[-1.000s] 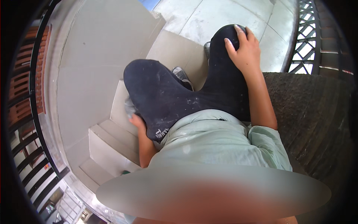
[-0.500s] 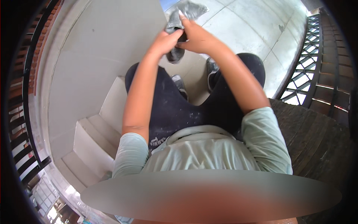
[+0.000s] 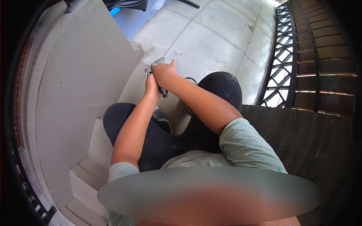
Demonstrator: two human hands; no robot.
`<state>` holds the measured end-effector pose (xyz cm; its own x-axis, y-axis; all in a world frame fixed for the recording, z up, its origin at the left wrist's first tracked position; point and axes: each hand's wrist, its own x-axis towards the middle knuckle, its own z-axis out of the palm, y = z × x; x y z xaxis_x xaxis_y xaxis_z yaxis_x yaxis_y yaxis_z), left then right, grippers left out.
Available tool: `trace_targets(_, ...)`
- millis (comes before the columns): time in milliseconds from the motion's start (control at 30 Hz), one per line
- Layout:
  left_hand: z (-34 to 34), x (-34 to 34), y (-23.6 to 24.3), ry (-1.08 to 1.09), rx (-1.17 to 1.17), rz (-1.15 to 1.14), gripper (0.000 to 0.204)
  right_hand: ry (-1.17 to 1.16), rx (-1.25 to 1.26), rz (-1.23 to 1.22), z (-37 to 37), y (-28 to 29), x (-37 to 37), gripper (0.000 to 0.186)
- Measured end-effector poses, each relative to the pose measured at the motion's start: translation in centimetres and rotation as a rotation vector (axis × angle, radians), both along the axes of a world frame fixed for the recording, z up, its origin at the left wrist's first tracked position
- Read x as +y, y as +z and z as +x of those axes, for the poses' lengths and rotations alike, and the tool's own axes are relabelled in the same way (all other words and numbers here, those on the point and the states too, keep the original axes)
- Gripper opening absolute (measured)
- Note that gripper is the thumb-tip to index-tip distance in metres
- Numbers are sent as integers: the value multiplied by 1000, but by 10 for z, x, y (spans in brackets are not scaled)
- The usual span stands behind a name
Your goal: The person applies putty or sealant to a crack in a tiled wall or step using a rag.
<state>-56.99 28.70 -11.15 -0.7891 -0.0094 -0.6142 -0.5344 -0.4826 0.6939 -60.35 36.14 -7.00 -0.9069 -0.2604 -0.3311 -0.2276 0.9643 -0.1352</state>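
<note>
In front of my knees, my two hands meet around a bundled grey cloth [image 3: 160, 60]. My right hand [image 3: 163, 74] lies over its top, closed, with one digit sticking out. Just below, my left hand [image 3: 151, 87] is wrapped against the same bundle, its fingers partly covered. A dark piece [image 3: 163, 92] pokes out under my right wrist; whether it belongs to the cloth or is a separate thing inside it I cannot tell. Beneath the hands are the dark shoes on my feet, the left shoe [image 3: 162, 121] showing most.
A grey wall [image 3: 75, 67] stands along my left, with pale steps [image 3: 88, 180] beside me. Light floor tiles [image 3: 211, 37] spread ahead. To the right are a dark lattice gate [image 3: 281, 60] and a dark wooden surface [image 3: 294, 139]. A black item [image 3: 130, 4] lies at the top.
Both hands have come lower in the view, toward my knees. The cloth, spread out beyond my fingers before, is now bunched and mostly covered by my right hand. My head view has shifted.
</note>
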Motion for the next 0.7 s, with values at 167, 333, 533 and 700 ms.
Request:
trace_targets(167,6,-5,11,-47,-29,43,36,37,-41,56,6,15,-2,18)
trace_targets(333,6,-4,22,-38,-29,64,36,33,20,26,14,14,-2,31)
trace_targets(533,3,-3,21,-58,3,104,40,52,28,39,10,11,1,37)
trace_targets(700,5,-7,14,-46,14,142,41,49,10,80,9,8,-6,35)
